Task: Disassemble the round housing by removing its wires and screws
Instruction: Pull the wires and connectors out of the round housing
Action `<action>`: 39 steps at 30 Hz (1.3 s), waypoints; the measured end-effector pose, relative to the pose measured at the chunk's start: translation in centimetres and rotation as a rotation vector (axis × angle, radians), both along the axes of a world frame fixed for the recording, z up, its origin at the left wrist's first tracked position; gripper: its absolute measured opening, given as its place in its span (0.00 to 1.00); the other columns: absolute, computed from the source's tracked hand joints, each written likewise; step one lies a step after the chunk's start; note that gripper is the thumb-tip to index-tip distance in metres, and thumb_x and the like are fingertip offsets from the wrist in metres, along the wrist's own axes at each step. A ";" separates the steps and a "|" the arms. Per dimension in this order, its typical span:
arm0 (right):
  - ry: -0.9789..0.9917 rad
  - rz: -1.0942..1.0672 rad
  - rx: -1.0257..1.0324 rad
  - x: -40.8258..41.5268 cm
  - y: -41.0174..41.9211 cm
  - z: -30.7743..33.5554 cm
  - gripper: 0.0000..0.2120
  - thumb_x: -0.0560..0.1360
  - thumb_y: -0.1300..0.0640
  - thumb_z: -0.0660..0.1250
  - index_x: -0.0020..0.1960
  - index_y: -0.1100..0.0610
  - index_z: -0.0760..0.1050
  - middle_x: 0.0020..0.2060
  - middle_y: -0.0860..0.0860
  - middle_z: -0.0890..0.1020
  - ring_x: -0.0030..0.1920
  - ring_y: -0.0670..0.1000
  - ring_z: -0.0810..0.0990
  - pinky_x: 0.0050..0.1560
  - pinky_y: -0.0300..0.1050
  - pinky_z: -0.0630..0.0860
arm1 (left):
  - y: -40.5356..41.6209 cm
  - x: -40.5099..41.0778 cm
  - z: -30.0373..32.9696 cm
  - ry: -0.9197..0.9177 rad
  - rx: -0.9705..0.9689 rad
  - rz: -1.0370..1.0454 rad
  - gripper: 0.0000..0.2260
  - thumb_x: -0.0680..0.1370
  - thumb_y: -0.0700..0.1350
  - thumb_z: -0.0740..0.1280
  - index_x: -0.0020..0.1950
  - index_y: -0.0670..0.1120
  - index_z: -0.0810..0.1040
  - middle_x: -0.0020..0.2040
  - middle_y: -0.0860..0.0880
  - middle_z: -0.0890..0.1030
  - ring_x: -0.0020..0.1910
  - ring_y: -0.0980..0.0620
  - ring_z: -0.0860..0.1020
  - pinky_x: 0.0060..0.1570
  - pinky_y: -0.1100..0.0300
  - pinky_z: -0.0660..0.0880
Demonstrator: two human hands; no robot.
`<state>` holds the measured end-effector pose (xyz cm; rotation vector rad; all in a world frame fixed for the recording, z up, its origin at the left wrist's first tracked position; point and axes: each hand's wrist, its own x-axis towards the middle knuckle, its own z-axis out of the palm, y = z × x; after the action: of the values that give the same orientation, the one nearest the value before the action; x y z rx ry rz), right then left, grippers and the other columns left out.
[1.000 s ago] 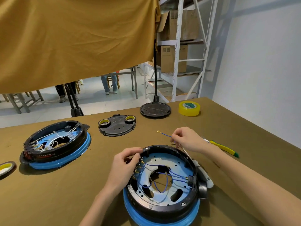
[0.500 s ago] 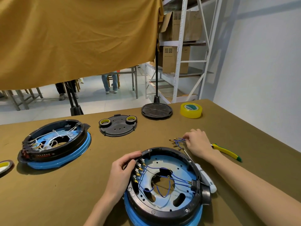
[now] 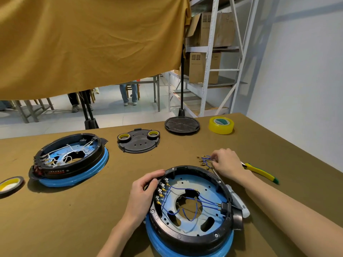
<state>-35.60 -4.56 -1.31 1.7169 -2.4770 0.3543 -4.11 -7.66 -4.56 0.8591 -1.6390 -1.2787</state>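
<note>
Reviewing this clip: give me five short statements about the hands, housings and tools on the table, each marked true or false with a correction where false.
1. The left hand grips the near housing at its rim. True.
2. The right hand holds the pliers. False: it is at the loose wires on the table; the pliers lie beside the wrist.
3. Blue wires are still inside the near housing. True.
4. The far housing has blue wires. False: its wires are white.
5. The tape roll sits on the near housing. False: it stands on the table's far side.
</note>
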 end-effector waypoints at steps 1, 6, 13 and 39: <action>-0.061 0.034 -0.026 0.7 0.3 0.4 0.10 0.79 0.57 0.65 0.57 0.53 0.83 0.52 0.52 0.85 0.54 0.55 0.79 0.57 0.51 0.76 | 0.1 0.0 0.0 0.009 0.007 0.004 0.15 0.85 0.36 0.62 0.61 0.49 0.85 0.58 0.57 0.86 0.60 0.57 0.82 0.58 0.59 0.79; -0.382 0.306 -0.289 7.0 2.3 3.1 0.06 0.78 0.60 0.68 0.50 0.52 0.84 0.43 0.46 0.82 0.43 0.43 0.79 0.47 0.39 0.76 | 0.5 0.2 -0.3 0.010 0.017 0.019 0.14 0.86 0.40 0.61 0.69 0.48 0.80 0.63 0.55 0.84 0.62 0.59 0.81 0.58 0.64 0.78; -0.272 0.449 0.108 13.5 3.5 3.1 0.12 0.80 0.46 0.65 0.56 0.50 0.82 0.46 0.44 0.81 0.48 0.48 0.80 0.49 0.49 0.78 | 0.6 0.8 -0.6 -0.044 0.003 -0.053 0.18 0.83 0.52 0.63 0.72 0.50 0.77 0.66 0.58 0.82 0.65 0.62 0.79 0.65 0.61 0.75; -0.828 0.176 0.309 14.1 -0.3 1.2 0.08 0.76 0.56 0.73 0.40 0.57 0.80 0.25 0.49 0.78 0.21 0.47 0.71 0.27 0.37 0.69 | 0.3 0.9 -0.6 -0.106 -0.008 -0.046 0.22 0.80 0.54 0.61 0.73 0.51 0.78 0.67 0.55 0.82 0.68 0.57 0.78 0.71 0.48 0.73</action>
<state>-21.48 -4.88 -0.15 2.2677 -3.0481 0.9003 -3.18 -7.32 -5.17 0.9014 -1.7551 -1.2762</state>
